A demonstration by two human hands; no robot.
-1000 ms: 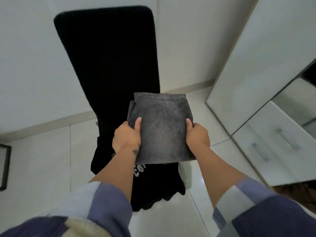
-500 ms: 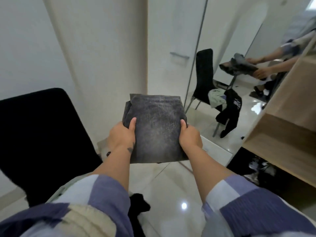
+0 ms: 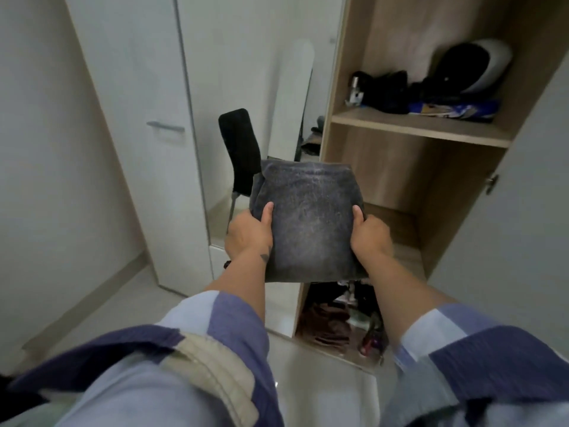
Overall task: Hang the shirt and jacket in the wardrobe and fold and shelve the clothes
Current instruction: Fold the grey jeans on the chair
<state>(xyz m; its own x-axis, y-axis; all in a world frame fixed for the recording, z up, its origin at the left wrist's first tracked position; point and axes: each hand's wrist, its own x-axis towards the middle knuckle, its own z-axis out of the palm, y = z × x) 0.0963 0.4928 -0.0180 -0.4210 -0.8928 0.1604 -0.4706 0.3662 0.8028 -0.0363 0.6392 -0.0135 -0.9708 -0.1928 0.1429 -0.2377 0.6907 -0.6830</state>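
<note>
A folded dark grey garment (image 3: 309,221) is held flat in front of me at chest height. My left hand (image 3: 248,234) grips its left edge, thumb on top and fingers underneath. My right hand (image 3: 371,237) grips the right edge the same way. The garment hangs in front of the open wooden wardrobe (image 3: 400,167), level with its middle compartment, whose shelf board (image 3: 397,224) shows just past my right hand.
The upper shelf (image 3: 418,126) carries dark items, a helmet-like object (image 3: 475,64) and a blue packet. Clothes and shoes are piled on the wardrobe floor (image 3: 335,318). A mirror door on the left reflects a black chair (image 3: 241,152). The open door (image 3: 529,211) stands at right.
My view has swung right from the chair and mirror to face the open wardrobe. Both hands keep the same grip on the folded garment, now close to the middle compartment.
</note>
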